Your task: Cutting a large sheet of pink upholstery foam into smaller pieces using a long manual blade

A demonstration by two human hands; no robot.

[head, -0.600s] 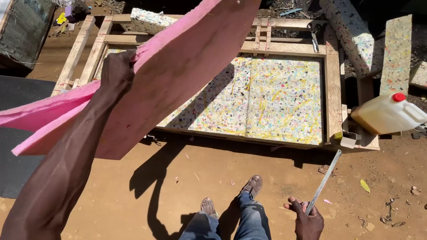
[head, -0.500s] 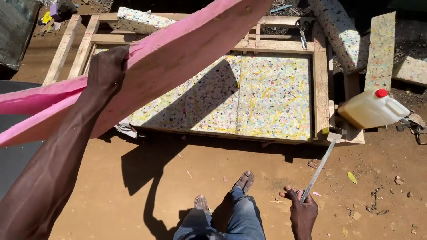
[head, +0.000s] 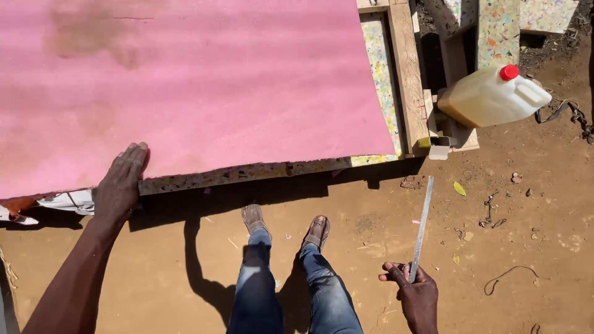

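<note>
A big pink foam sheet [head: 185, 86] lies flat on a wooden frame [head: 405, 74] — the left hand [head: 120, 185] presses its near edge. The right hand [head: 417, 297] holds a long metal blade [head: 422, 226]. A plastic jug [head: 492, 96] sits far right.

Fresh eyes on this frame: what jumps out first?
The big pink foam sheet fills the upper left, lying flat over a speckled foam slab in a wooden frame, with the left hand pressed on its near edge. At lower right, the right hand holds a long metal blade pointing up over the dirt. A yellowish jerrycan with a red cap lies at the frame's right side.
</note>
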